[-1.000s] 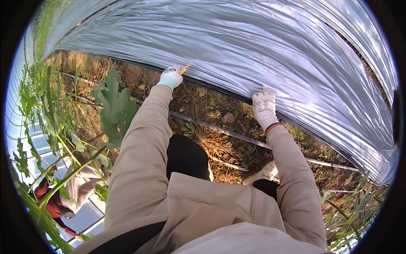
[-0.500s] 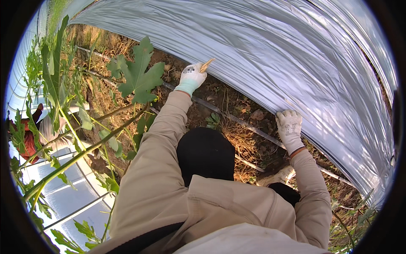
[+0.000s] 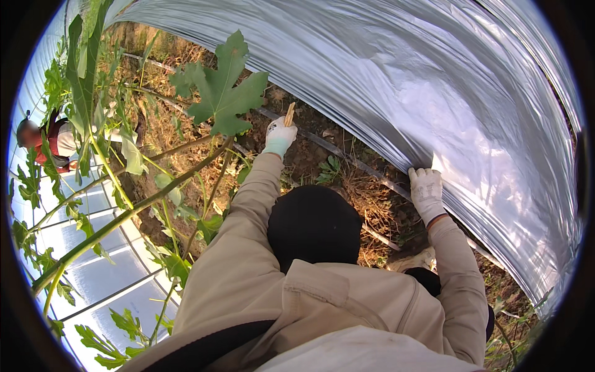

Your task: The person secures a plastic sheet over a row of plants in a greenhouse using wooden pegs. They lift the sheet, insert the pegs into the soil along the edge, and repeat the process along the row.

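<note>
My left hand (image 3: 281,134), in a white glove with a pale green cuff, is closed around a short tan wooden stick (image 3: 289,115) that pokes up past the thumb side. To the right, my right hand (image 3: 426,191), also gloved in white, has its fingers curled over the near edge of a large silvery plastic sheet (image 3: 372,80). The film bunches into folds at that grip. A gap of bare soil lies between my left hand and the sheet's edge.
A thin grey drip hose (image 3: 328,146) runs over soil strewn with dry stalks (image 3: 372,214). A broad lobed leaf (image 3: 226,93) hangs beside my left hand, and a long green branch (image 3: 124,217) crosses the left side. Another person (image 3: 62,139) is at the far left.
My left hand has come slightly nearer and away from the sheet's edge, with the stick now more upright. The sheet has billowed, with sharper folds at my right hand.
</note>
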`<state>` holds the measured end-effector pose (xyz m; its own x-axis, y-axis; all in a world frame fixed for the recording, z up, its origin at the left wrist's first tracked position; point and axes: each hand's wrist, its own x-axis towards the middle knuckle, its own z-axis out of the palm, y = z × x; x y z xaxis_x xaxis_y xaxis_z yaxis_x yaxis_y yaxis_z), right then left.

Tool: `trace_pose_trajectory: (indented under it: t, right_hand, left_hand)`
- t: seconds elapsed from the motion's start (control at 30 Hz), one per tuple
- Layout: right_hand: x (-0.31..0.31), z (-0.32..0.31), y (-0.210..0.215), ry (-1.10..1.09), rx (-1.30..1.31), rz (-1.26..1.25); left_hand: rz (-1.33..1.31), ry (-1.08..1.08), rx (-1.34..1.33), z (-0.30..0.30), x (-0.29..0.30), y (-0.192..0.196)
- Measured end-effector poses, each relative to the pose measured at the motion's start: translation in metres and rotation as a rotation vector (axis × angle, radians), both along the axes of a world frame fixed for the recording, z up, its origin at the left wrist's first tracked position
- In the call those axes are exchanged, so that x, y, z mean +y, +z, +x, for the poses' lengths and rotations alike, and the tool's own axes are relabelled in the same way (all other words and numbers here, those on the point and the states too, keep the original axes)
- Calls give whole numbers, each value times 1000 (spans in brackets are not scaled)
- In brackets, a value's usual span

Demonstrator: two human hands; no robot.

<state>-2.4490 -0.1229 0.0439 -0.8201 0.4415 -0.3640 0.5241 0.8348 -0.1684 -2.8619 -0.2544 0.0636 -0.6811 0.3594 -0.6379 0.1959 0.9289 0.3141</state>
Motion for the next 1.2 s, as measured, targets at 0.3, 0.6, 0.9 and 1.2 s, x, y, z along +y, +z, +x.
trace_pose_trajectory:
  t: [0.3, 0.6, 0.9, 1.2]
  right_hand:
    - [-2, -8, 16, 74, -156, -19]
    - [-8, -9, 22, 82, -141, -32]
    - [-9, -9, 23, 84, -121, -31]
    - [-9, -13, 28, 77, -112, -54]
  left_hand:
    - [653, 866, -280, -35, 45, -20]
    - [645, 809, -398, -73, 42, -41]
    - [841, 924, -362, -82, 0, -50]
    - [762, 839, -363, -85, 30, -63]
